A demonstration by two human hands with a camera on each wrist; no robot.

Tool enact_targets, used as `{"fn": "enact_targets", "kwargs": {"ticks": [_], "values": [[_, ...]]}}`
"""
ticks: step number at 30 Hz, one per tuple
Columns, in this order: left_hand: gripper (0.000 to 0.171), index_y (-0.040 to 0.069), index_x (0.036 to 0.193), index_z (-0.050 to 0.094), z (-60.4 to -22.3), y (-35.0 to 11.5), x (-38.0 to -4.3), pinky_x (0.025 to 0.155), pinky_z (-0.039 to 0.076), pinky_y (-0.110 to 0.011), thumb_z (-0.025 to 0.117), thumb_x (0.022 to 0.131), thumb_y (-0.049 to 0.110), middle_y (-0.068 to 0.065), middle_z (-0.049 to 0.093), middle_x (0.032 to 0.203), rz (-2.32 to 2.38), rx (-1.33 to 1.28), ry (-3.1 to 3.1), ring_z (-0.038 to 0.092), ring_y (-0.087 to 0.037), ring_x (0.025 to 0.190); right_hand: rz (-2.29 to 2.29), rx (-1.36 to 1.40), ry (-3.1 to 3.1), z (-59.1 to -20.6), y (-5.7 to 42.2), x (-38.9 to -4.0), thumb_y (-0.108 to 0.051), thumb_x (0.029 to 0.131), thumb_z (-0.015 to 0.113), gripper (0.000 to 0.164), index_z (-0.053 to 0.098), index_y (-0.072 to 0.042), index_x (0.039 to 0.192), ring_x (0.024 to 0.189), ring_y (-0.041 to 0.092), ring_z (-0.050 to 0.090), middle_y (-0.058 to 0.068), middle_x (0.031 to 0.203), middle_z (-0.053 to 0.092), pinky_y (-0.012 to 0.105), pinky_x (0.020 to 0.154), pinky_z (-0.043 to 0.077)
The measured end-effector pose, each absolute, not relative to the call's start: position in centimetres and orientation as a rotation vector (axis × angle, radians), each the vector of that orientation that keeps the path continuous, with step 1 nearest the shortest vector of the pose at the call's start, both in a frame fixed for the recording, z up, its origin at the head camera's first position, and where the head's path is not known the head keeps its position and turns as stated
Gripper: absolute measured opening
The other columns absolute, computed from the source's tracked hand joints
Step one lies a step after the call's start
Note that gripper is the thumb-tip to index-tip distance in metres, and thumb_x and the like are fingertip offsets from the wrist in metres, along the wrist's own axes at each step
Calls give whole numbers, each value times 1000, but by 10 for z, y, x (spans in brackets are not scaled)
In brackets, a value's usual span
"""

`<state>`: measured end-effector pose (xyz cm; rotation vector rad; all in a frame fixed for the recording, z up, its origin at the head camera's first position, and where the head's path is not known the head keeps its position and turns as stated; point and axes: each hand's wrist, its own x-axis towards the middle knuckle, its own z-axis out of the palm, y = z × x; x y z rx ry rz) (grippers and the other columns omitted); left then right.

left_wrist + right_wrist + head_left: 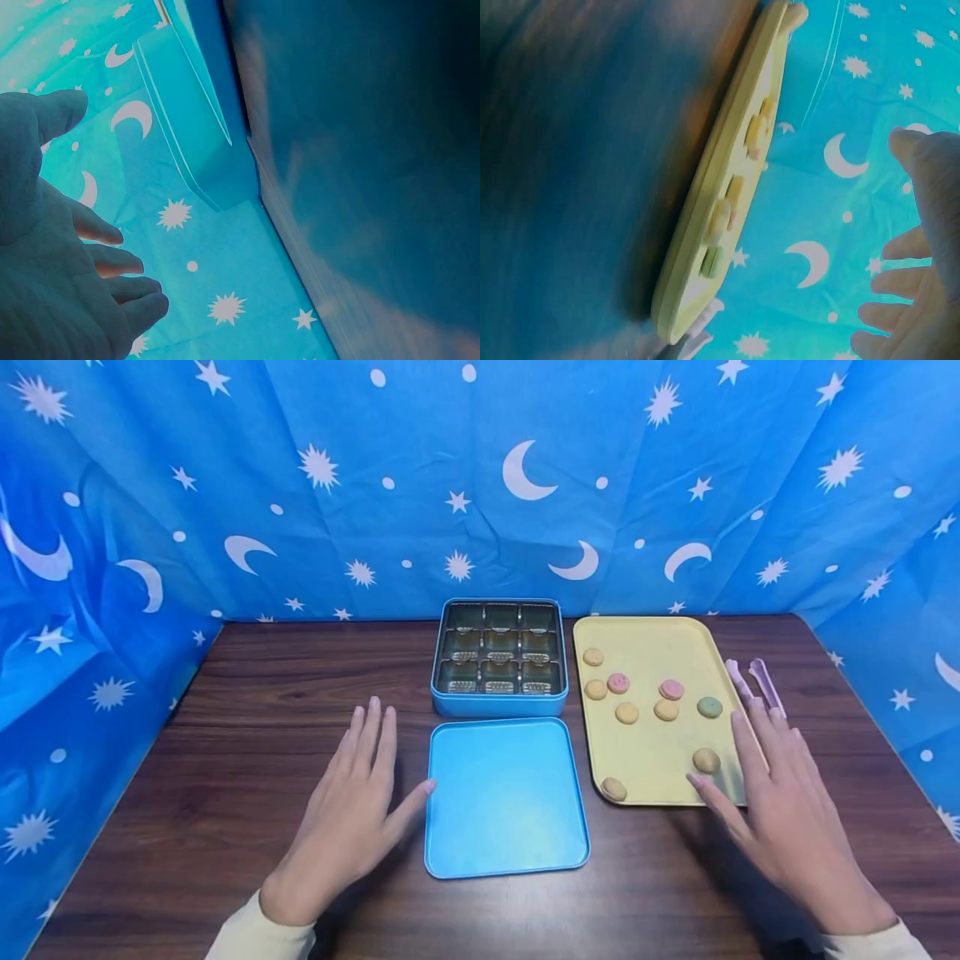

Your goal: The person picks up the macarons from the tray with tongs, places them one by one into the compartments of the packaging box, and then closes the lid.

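My left hand (345, 814), fingers extended, hovers left of a square blue lid (510, 797), its thumb tip overlapping the lid's edge in the head view. Behind the lid stands a blue tin (498, 704) with a divided plastic insert of several bare compartments. My right hand (791, 810) is spread at the near right corner of a yellow tray (645, 635) and holds nothing. Macarons lie scattered on that tray: pink (671, 690), green (709, 707), pale yellow (627, 713) and brown (706, 760). Pale purple tongs (765, 683) lie beyond the right fingertips, partly hidden.
Everything rests on a dark wooden table (300, 660). A blue cloth (420, 510) with white stars and moons encloses the back and both sides. The tin stands close to the back cloth, with the tray just right of it.
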<state>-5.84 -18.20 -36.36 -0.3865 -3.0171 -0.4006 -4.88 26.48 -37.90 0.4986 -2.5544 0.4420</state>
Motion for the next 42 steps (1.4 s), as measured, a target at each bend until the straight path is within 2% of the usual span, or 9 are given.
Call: {"fn": "enact_targets", "kwargs": {"ticks": [4,8,13,20,25,31,35,38,42], "values": [[95,3,162,8,-357,-186,-72,118,18,-62,49,100,62,-18,-2,169,-473,-413,-3037,-2,-36,155,463,431,-2564,-376,276,-54,-58,99,56,86,34,2,156,145,53,27,35,156,31,58,120,15],[97,4,163,6,-350,-189,-88,118,16,-62,48,99,65,-16,-3,169,-532,-439,-3041,-5,-32,155,483,344,-2578,-376,289,-59,-48,95,67,83,38,4,153,142,57,28,37,153,32,63,117,19],[101,3,162,6,-342,-191,-108,120,12,-59,48,97,68,-16,-2,169,-536,-458,-3033,-3,-33,155,455,242,-2585,-380,308,-68,-38,95,70,74,44,11,144,136,59,34,38,148,38,68,113,24],[109,4,162,6,-337,-188,-136,121,12,-57,52,92,73,-16,1,169,-568,-474,-3028,-4,-30,155,445,24,-2667,-386,326,-82,-24,93,74,72,42,18,142,125,63,40,42,142,41,75,101,31],[114,3,162,5,-340,-181,-155,121,12,-56,53,89,76,-16,-1,169,-570,-518,-3043,-5,-30,155,502,-123,-2769,-389,334,-95,-29,94,73,74,42,21,140,122,64,40,46,135,42,76,98,31],[121,2,162,7,-351,-174,-172,122,11,-53,59,84,78,-15,0,169,-568,-554,-3047,-6,-29,155,601,-171,-2871,-393,347,-108,-36,95,71,79,42,24,137,119,64,39,49,129,42,76,95,31],[124,4,162,5,-358,-168,-182,123,10,-51,61,82,79,-13,-2,170,-612,-573,-3049,-6,-28,156,619,-195,-2930,-396,353,-114,-38,94,70,80,43,25,136,117,63,42,47,126,45,75,91,35],[126,5,162,2,-362,-163,-188,123,9,-49,61,81,80,-12,-6,170,-638,-588,-3059,-7,-27,155,644,-193,-2955,-399,356,-117,-37,94,71,75,48,24,131,108,60,49,45,120,52,70,82,41],[129,5,162,1,-367,-156,-194,123,9,-48,61,79,82,-9,-10,169,-664,-600,-3079,-10,-26,155,674,-190,-2973,-403,359,-121,-35,92,73,63,58,19,120,83,47,58,38,102,62,50,61,46]]}}
